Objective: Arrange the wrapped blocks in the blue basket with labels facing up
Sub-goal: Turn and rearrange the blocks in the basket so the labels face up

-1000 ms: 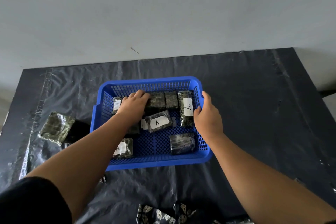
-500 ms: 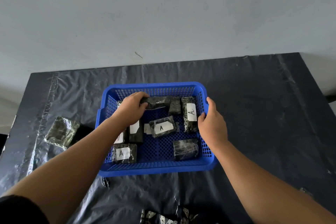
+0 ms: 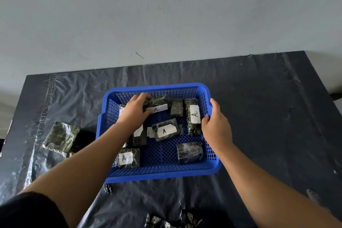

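A blue basket [image 3: 162, 172] sits mid-table with several dark wrapped blocks inside. My left hand [image 3: 135, 112] grips a block [image 3: 157, 104] at the basket's far left, its white "A" label now turned toward me. My right hand [image 3: 215, 128] clasps the basket's right rim. Labels face up on a centre block [image 3: 165, 131], a right-side block [image 3: 193, 115] and a near-left block [image 3: 127, 157]. A block [image 3: 189, 152] at the near right and one [image 3: 176, 106] at the far wall show no label. Other blocks lie partly under my left forearm.
The table is covered in black plastic sheeting [image 3: 268, 116], against a grey wall. A larger wrapped block [image 3: 61, 136] lies on the sheeting left of the basket beside a dark object [image 3: 84, 139]. Patterned wrapping [image 3: 172, 221] pokes in at the near edge.
My left hand has lifted and rolled the far-left block, so its "A" label now shows. My right hand has stayed on the basket rim. The camera view has shifted slightly.
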{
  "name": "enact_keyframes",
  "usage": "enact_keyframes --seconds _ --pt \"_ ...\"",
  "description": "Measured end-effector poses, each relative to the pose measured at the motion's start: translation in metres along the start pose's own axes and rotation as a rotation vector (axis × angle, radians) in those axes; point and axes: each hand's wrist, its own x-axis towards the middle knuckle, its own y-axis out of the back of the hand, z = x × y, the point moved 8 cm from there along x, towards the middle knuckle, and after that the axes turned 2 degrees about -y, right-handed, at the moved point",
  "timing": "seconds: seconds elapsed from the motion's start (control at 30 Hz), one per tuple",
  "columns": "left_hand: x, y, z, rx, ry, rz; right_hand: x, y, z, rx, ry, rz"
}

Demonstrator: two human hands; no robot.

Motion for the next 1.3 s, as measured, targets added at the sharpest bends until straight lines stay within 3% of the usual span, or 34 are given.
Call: enact_keyframes --seconds 0.27,0.37,0.53,0.63,0.73,0.9,1.13,1.3 --pt "0.008 0.002 -0.013 -0.141 0.080 -0.078 0.001 -0.001 0.000 0.004 -0.006 0.010" --pt "0.012 0.000 -0.015 -0.088 0.102 -0.106 0.001 -0.001 0.001 0.003 -0.013 0.008" --pt "0.005 0.005 -0.007 0.055 0.107 0.079 0.000 0.001 -0.001 -0.007 -0.004 0.023" --pt "-0.002 0.006 0.003 0.143 -0.005 0.182 0.000 0.001 -0.002 -0.014 0.012 0.037" --pt "-0.005 -0.010 0.008 0.284 -0.141 0.038 0.000 0.001 -0.001 -0.012 0.011 0.041" --pt "-0.004 -0.026 -0.005 0.489 -0.123 -0.112 0.000 0.001 -0.002 -0.014 0.009 0.035" --pt "-0.011 -0.010 0.008 0.448 -0.064 0.018 0.000 0.000 -0.003 -0.045 0.045 0.039" --pt "-0.032 0.032 0.003 0.350 -0.127 0.202 -0.002 0.001 -0.013 -0.411 0.097 0.020"
